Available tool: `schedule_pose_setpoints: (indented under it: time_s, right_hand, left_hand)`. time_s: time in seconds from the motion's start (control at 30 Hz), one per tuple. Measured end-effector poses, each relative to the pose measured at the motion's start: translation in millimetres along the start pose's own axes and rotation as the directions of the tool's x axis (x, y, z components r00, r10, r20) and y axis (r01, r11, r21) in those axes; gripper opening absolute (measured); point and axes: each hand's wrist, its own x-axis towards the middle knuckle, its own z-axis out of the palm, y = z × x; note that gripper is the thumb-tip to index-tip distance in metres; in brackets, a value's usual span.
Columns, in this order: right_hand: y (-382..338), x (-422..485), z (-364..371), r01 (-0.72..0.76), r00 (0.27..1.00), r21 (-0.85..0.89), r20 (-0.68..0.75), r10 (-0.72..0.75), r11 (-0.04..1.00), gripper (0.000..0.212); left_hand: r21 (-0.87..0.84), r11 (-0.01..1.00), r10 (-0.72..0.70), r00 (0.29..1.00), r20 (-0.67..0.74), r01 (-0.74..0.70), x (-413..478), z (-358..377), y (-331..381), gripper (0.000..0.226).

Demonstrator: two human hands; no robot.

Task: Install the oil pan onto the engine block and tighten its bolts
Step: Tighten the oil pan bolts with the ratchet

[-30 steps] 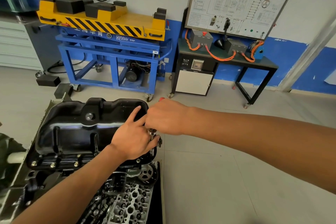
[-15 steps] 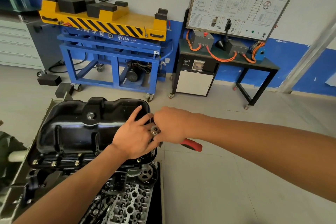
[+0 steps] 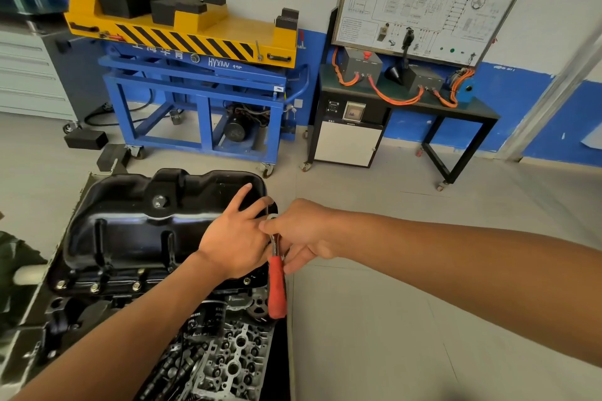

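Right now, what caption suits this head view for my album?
Left hand resting on the black oil pan while the right hand holds a red-handled ratchet at its corner.

Oil pan point(image 3: 130, 231): metal, smooth glossy black paint.
Flange bolts point(image 3: 94, 286): bright bare metal.
Ratchet wrench point(image 3: 277, 286): polished metal shank; matt red grip, plastic or rubber.
Cylinder head point(image 3: 234, 365): bare cast metal, dull grey, rough.
Oil filter point(image 3: 208, 319): glossy black can, white print.
Lift cart point(image 3: 228, 29): yellow and blue painted metal; matt black rubber-like pads.
Floor point(image 3: 391, 335): matt pale tiles.

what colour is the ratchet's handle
Red. The ratchet handle shows clearly in the head view.
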Motion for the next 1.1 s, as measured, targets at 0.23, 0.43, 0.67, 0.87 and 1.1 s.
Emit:
schedule_pose_setpoints:
  time_s: [0.23,0.43,0.67,0.87,1.1]
  right_hand:
    - [-8.7,2.1,-10.8,0.077,0.996,-0.377,-0.016,-0.09,0.923,0.028]
    - [-21.9,-5.6,-26.9,0.294,0.919,-0.912,0.187,-0.347,0.286,0.045]
    - [-32.9,-4.7,-30.4,0.284,0.893,-0.959,0.258,-0.369,0.018,0.04]
    - [-37.9,-1.7,-33.3,0.274,0.856,-0.917,0.371,-0.362,-0.291,0.009]
    - [-32.1,1.0,-37.1,0.368,0.796,-0.888,0.454,-0.401,-0.275,0.006]
  left_hand:
    - [0.019,1.0,0.006,1.0,-0.01,-0.006,-0.8,2.2,-0.3,0.05]
    - [0.022,1.0,-0.012,0.997,-0.074,0.014,-0.7,7.3,1.5,0.055]
    - [-0.02,1.0,-0.003,0.969,-0.246,-0.002,2.6,1.7,2.0,0.054]
    - [0.026,0.999,-0.04,0.998,-0.057,0.042,0.7,8.0,2.8,0.061]
    - [0.038,0.998,-0.06,0.997,0.047,0.058,-1.5,10.8,2.2,0.072]
